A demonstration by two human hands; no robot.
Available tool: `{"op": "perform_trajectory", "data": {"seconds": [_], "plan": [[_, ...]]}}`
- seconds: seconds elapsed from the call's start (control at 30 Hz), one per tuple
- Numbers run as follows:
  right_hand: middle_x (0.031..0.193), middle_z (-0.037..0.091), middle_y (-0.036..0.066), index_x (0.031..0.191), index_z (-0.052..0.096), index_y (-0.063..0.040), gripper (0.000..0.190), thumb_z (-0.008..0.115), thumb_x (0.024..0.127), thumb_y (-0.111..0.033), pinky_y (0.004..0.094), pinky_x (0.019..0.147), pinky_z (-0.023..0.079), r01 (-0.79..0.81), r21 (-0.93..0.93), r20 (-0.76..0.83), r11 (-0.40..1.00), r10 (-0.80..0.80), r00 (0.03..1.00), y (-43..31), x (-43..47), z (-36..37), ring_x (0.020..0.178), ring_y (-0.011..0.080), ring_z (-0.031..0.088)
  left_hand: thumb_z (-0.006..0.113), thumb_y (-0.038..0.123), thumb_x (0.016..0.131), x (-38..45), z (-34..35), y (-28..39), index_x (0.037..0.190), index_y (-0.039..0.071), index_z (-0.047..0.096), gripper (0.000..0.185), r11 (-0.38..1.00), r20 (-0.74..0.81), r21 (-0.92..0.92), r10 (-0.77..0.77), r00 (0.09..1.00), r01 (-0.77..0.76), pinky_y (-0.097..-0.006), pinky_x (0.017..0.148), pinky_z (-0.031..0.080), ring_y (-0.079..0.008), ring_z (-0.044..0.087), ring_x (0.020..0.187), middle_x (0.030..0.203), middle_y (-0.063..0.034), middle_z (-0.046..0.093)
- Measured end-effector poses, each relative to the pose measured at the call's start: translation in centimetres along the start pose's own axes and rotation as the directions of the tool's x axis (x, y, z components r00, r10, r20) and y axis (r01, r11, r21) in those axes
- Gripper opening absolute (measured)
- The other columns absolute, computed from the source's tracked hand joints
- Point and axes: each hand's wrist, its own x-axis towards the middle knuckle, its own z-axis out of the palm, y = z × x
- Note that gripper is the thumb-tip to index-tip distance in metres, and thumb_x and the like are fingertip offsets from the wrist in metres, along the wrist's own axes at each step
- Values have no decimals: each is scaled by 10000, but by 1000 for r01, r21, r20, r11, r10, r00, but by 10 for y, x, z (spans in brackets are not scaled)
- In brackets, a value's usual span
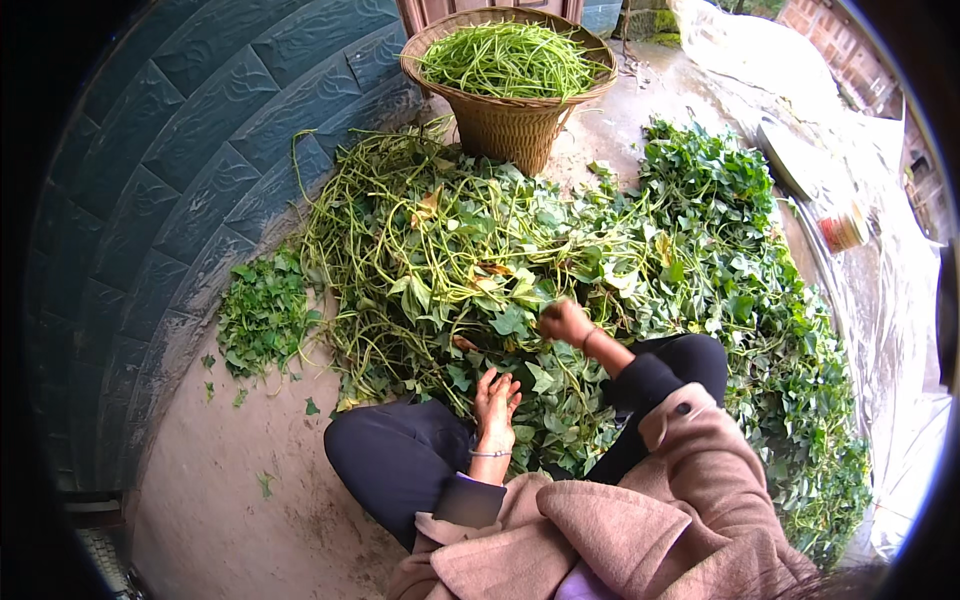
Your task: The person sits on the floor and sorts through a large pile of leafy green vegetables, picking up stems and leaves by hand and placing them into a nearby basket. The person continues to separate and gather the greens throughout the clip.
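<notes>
A big heap of leafy green vines [450, 247], which look like sweet potato vines, spreads in front of me. My left hand [495, 405] is at the heap's near edge, palm turned up and fingers apart, with nothing seen in it. Farther forward and to the right, my right hand [566, 321] is over the vines with its fingers curled in. It is slightly blurred, and whether a stem is inside it is hidden. Beyond the heap stands a woven wicker basket [506, 127], filled with long green stalks [510, 60].
A small pile of leaves [266, 315] lies on the concrete floor [247, 465] at left, beside a blue-grey tiled wall [187, 157]. More leafy vines [780, 360] run along my right. Farther right are clear plastic sheeting [892, 322] and a tub [844, 229] bearing writing.
</notes>
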Motion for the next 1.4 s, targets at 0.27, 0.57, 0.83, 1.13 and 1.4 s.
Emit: {"op": "perform_trajectory", "data": {"seconds": [0.27,0.57,0.83,1.13,1.4], "plan": [[1112,581,166,1075,564,-56,321,627,772,-144,414,833,472,345,-360,-165,867,-423,891,-54,13,55,1018,345,557,559,95,909,2,-11,3,1306,121,422,421,999,-71,15,30,997,-29,-307,771,499,-165,607,916,1096,-58,592],[768,633,184,966,562,-63,252,603,730,-140,476,664,493,252,-255,-106,934,-286,952,-31,-19,111,757,400,617,557,86,903,0,-7,-4,1274,119,441,390,995,-161,25,96,982,-94,-288,728,507,-159,607,881,1086,-67,593],[903,646,193,1111,550,-23,400,649,778,-220,428,728,494,375,-43,126,926,-367,921,-70,-52,77,856,369,625,562,66,895,7,-21,-7,1208,141,502,328,985,-325,58,172,930,-162,-250,669,456,-111,572,788,997,-11,610],[895,682,150,962,644,-68,316,648,798,-338,425,738,518,252,-161,75,954,-243,967,-33,-33,2,830,335,649,603,126,856,-6,-33,23,1220,144,492,380,909,-281,83,415,865,-409,-276,750,460,-116,584,888,1044,1,618],[936,664,209,936,656,2,414,655,756,-370,417,766,513,-289,-283,162,915,342,925,75,-39,48,866,339,648,590,125,903,-2,-55,16,1207,156,502,318,977,-266,7,208,941,-214,-267,693,479,-128,598,872,1030,-6,614]]}}
